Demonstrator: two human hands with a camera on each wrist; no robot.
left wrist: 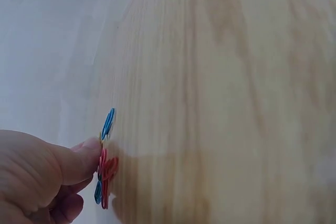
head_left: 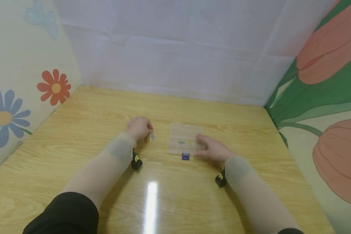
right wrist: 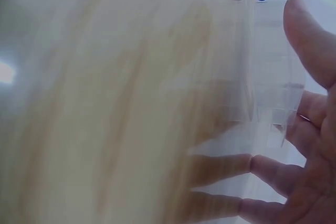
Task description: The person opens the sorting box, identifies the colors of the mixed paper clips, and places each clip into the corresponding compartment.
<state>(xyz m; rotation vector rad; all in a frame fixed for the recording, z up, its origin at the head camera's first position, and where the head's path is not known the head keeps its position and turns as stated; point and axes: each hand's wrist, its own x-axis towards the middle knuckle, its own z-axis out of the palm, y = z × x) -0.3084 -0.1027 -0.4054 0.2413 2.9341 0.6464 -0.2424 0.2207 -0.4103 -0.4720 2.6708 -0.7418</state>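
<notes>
My left hand [head_left: 139,128] is at a few paper clips on the table. In the left wrist view its thumb and finger meet at a yellowish paper clip [left wrist: 101,139], mostly hidden by the thumb. Red paper clips [left wrist: 103,171] and a blue paper clip [left wrist: 108,122] lie beside the fingertips. A clear plastic compartment box [head_left: 175,130] with a blue latch [head_left: 185,156] stands right of them; a green clip [head_left: 181,142] and a yellow clip [head_left: 189,142] show inside. My right hand [head_left: 214,149] rests against the box's right side, thumb and fingers spread around its near corner.
The wooden table [head_left: 105,107] runs back to a white cloth [head_left: 169,55]. Flower-printed panels [head_left: 11,58] border the left and right sides. A strip of light glares off the tabletop near the front.
</notes>
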